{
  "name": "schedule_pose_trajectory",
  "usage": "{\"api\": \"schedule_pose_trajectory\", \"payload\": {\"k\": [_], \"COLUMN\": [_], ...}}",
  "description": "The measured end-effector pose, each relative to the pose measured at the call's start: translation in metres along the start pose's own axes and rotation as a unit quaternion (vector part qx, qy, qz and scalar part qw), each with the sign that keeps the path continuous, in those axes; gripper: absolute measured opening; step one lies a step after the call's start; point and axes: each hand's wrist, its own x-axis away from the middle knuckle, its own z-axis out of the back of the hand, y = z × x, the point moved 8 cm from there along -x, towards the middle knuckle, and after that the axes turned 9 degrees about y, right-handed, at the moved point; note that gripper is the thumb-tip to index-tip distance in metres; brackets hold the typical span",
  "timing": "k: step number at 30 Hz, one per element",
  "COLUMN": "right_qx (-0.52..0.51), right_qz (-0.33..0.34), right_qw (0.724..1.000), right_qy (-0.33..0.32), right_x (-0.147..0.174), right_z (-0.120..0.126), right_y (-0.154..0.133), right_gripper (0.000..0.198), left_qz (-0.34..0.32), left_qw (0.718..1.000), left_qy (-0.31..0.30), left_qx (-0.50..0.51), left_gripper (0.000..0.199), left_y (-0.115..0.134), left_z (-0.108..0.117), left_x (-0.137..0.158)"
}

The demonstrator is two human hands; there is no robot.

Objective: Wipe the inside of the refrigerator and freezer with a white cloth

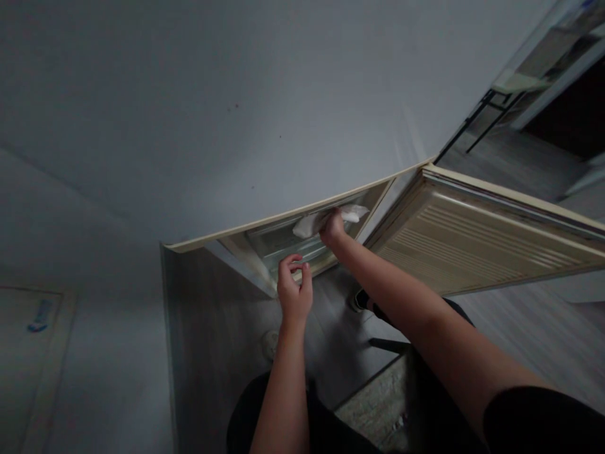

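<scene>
My right hand (333,228) reaches inside a small open refrigerator (265,222), its fingers wrapped round a white cloth (308,224). The cloth bunches out on both sides of the hand, against the back of the compartment. Just below, in front of the opening, my left hand (293,287) is raised with its fingers loosely curled. Its thumb stands apart from the fingers, and nothing shows between them. Ridged and cream-coloured, the refrigerator door (477,233) stands swung out to the right.
A pale wall-like surface (283,113) rises above the compartment. Grey wood-look flooring (212,328) lies below, with my shoe (360,300) on it. A patterned surface (378,403) sits by my legs. A stool-like stand (515,88) is at the upper right.
</scene>
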Motion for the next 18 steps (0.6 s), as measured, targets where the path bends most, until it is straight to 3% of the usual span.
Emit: {"api": "schedule_pose_trajectory", "payload": {"k": [3,4,6,10,12,15,18], "right_qx": [0.026,0.039,0.067,0.118,0.125,0.115,0.157], "right_qz": [-0.132,-0.178,-0.218,-0.287,-0.321,-0.332,-0.236], "right_qw": [0.99,0.979,0.963,0.935,0.919,0.907,0.925], "right_qy": [-0.042,-0.089,-0.142,-0.172,-0.192,-0.234,-0.252], "right_x": [0.019,0.029,0.044,0.064,0.073,0.079,0.065], "right_z": [0.045,0.061,0.102,0.171,0.182,0.171,0.153], "right_y": [0.001,0.0,-0.011,-0.007,0.013,0.053,0.077], "right_gripper": [0.029,0.033,0.041,0.04,0.036,0.033,0.038], "left_qz": [0.085,0.11,0.141,0.158,0.173,0.16,0.109], "left_qw": [0.994,0.99,0.981,0.97,0.962,0.951,0.953], "left_qy": [-0.067,-0.091,-0.131,-0.174,-0.201,-0.238,-0.23], "left_qx": [0.005,-0.001,-0.024,-0.057,-0.069,-0.114,-0.166], "left_gripper": [0.029,0.031,0.033,0.043,0.044,0.035,0.027], "left_y": [-0.021,-0.029,-0.041,-0.052,-0.053,-0.045,-0.035], "left_z": [-0.022,-0.03,-0.043,-0.064,-0.078,-0.099,-0.114], "left_x": [0.001,0.002,0.007,0.018,0.025,0.031,0.026]}}
